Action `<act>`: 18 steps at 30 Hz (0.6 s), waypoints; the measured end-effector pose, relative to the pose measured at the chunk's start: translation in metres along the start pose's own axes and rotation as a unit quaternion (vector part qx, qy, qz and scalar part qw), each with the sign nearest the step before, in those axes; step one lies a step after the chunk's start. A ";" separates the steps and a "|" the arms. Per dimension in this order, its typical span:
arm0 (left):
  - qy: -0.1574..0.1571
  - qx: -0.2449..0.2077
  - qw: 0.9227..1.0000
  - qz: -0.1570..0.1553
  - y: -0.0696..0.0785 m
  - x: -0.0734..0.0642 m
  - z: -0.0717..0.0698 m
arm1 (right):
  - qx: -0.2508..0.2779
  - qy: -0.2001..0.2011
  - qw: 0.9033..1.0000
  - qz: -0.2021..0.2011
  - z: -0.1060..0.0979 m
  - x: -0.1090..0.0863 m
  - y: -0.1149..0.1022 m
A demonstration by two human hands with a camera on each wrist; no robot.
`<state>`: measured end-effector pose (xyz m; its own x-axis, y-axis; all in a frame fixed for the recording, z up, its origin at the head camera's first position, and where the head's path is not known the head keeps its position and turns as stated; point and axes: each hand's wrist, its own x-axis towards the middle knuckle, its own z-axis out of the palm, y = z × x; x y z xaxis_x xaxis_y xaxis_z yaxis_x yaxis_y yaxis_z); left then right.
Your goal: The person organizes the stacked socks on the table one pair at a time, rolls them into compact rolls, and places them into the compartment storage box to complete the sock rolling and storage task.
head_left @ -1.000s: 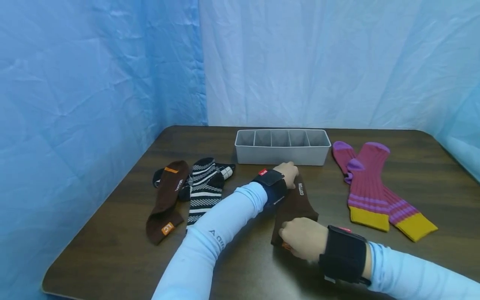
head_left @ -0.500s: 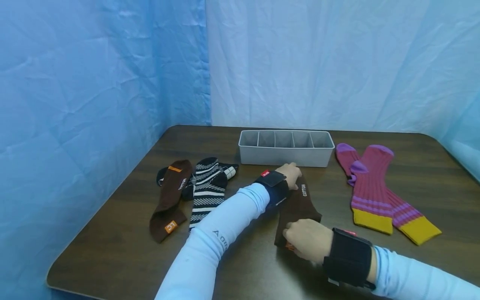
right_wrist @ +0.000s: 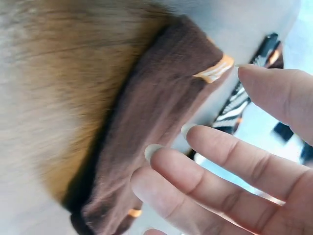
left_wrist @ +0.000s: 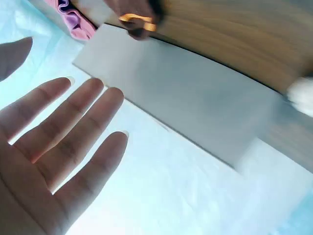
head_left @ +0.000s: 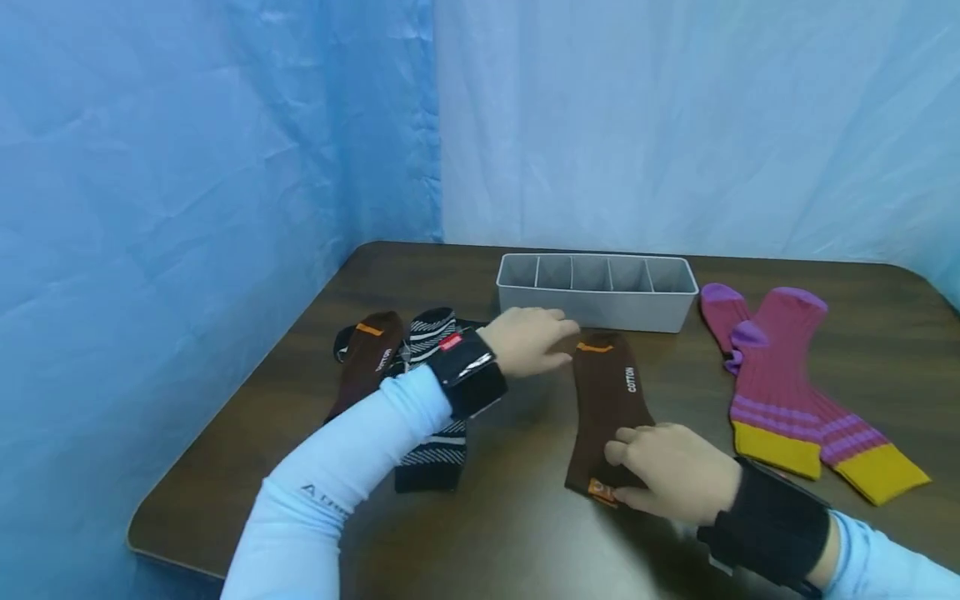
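Note:
A brown sock [head_left: 607, 400] with orange marks and the word COTTON lies flat on the dark wooden table, sole part toward the back. My right hand [head_left: 675, 471] hovers at its cuff end, fingers loosely bent and gripping nothing. The right wrist view shows those fingers [right_wrist: 220, 152] apart from each other beside the sock's cuff. To the left of the sock's toe, my left hand [head_left: 528, 342] is raised with straight fingers and holds nothing. Its forearm partly covers a second brown sock [head_left: 367, 358] and a black-and-white striped sock [head_left: 431, 325].
A grey divided box [head_left: 592, 308] with several compartments stands at the back of the table [head_left: 517, 517]. Crossed pink-purple socks [head_left: 776, 375] with yellow cuffs lie at the right. Blue sheeting [head_left: 637, 125] hangs behind and to the left.
Both hands have let go of the brown sock. My left hand has moved left off its toe end; my right hand has shifted slightly right from the cuff. The head view has turned slightly left.

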<state>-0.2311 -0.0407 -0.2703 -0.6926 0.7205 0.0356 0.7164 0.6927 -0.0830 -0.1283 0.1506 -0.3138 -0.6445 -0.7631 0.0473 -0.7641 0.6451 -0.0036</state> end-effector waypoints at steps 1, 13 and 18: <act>0.012 -0.007 1.000 -0.004 -0.007 -0.013 -0.001 | -0.001 0.003 1.000 0.003 0.000 -0.002 0.002; 0.027 -0.113 0.967 -0.225 -0.102 -0.121 0.045 | -0.005 0.009 1.000 0.020 0.006 -0.008 0.008; -0.027 -0.135 0.955 -0.263 -0.115 -0.138 0.047 | 0.004 0.004 1.000 0.024 0.008 -0.007 0.008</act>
<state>-0.2217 -0.2210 -0.3122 -0.9606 0.2733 -0.0512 0.2590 0.9464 0.1930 -0.1300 0.1610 -0.3219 -0.6806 -0.7305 0.0558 -0.7321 0.6810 -0.0141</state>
